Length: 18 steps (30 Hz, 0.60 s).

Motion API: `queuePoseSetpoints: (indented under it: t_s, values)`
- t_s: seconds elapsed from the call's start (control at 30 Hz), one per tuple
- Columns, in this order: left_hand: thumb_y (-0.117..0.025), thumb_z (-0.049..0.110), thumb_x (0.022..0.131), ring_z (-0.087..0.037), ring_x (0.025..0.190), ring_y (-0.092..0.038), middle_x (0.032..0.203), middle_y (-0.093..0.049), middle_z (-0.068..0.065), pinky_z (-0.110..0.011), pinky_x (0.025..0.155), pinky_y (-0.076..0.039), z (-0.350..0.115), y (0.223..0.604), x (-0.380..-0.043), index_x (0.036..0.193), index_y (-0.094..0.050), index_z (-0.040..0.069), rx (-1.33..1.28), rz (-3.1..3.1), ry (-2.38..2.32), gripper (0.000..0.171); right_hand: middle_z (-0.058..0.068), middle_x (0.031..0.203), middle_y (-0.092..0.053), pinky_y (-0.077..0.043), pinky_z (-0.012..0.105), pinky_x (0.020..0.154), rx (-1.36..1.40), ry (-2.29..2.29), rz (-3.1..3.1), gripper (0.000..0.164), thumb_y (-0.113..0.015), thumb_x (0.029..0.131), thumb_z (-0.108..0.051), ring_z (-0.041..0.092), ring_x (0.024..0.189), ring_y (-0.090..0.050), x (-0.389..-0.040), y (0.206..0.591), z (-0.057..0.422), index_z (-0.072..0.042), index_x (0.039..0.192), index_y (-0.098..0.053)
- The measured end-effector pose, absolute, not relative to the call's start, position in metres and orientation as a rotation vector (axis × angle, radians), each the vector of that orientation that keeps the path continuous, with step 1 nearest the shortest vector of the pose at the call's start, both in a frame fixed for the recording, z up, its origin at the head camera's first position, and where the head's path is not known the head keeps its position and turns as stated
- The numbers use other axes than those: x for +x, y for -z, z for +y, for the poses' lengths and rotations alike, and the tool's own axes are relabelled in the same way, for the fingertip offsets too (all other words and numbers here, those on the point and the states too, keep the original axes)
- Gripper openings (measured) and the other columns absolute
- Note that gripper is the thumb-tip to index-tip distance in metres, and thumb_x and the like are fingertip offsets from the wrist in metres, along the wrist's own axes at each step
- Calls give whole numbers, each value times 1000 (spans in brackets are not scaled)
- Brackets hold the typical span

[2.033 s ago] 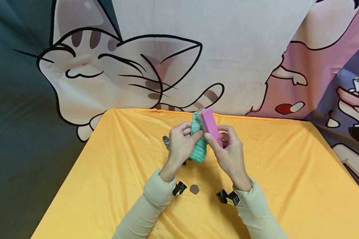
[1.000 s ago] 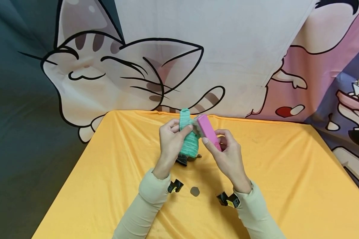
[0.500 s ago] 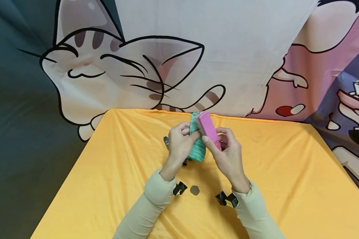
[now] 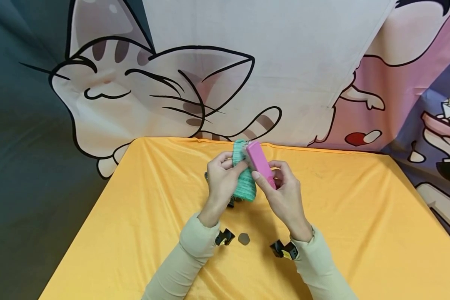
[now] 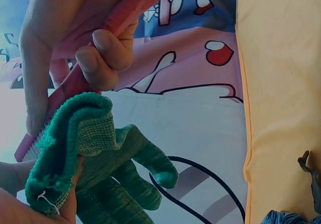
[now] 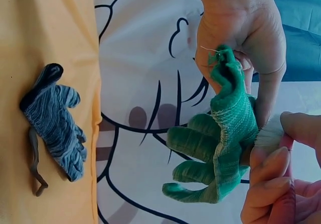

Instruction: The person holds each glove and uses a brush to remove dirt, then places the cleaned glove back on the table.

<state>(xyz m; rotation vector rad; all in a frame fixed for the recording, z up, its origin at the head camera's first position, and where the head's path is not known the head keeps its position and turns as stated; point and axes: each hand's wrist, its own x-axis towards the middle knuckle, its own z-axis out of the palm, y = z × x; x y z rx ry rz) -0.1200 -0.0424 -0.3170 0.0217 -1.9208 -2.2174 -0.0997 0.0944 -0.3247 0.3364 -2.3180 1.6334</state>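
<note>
My left hand (image 4: 222,179) grips a green knit glove (image 4: 245,187) near its middle, thumb across the front, and holds it above the table. In the left wrist view the glove's open cuff (image 5: 62,138) faces the camera, with a loose white thread and the glove's fingers hanging beyond. My right hand (image 4: 286,193) holds a pink brush (image 4: 260,162), thumb along one side and fingers curled round the other. Its white bristles (image 6: 270,133) are right at the glove's surface, close to my left fingertips, as the right wrist view shows.
A blue-and-black knit glove (image 6: 55,126) lies on the yellow tablecloth (image 4: 352,216), mostly hidden behind my left hand in the head view. Beside it is a thin dark bent piece (image 6: 34,158). A small grey-brown flat disc (image 4: 243,238) lies nearer me, between my wrists.
The green glove and left hand swung left, away from the brush, then back right against it, and now sit slightly left again. The right hand with the brush has barely shifted.
</note>
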Motion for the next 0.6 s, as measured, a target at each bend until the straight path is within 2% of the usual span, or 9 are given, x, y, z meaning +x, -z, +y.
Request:
queuePoseSetpoints:
  t_s: [0.27, 0.6]
  values:
    - [-73, 12, 77, -24, 69, -68, 85, -70, -15, -35, 63, -55, -46, 339, -136, 97, -64, 1, 52, -1860, 2260, 24, 12, 74, -62, -39, 23, 43, 340, -1618, -2349, 31, -68, 84, -14, 14, 50, -49, -100, 325, 95, -3, 108, -53]
    - [-70, 5, 77, -26, 67, -68, 84, -70, -15, -39, 61, -55, -50, 337, -136, 95, -64, 0, 88, -1754, 2266, 20, 11, 75, -63, -39, 24, 43, 328, -1587, -2388, 30, -67, 85, -18, 15, 50, -48, -103, 328, 95, -6, 108, -53]
